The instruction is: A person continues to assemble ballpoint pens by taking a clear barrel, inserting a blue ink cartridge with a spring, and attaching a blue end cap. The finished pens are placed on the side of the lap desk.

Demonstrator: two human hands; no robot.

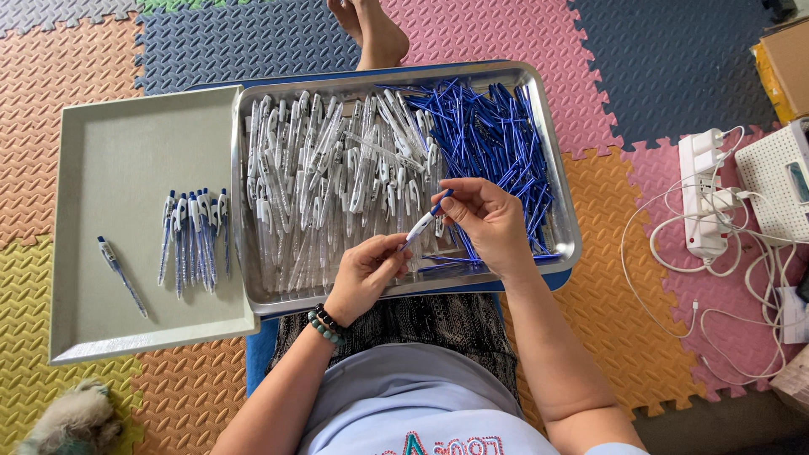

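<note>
Pen (424, 221), clear barrel with blue tip, is held slanted above the steel tray (563, 253): left hand (364, 274) pinches its lower end, right hand (487, 221) its tip. Tray rests on the person's lap beside a grey tray (118, 143), over coloured foam floor mats (590, 50).

Under the hands, a glossy steel tray (556, 253) holds smooth plastic pen barrels (320, 168); left, a matt grey tray (126, 143); rough foam floor mats (590, 50).

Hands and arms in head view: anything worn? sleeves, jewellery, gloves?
Both bare, no gloves. The left hand has two beaded bracelets at the wrist, one dark, one teal-green. The right hand wears nothing visible. Forearms are uncovered; a light blue short sleeve shows at the right arm.
</note>
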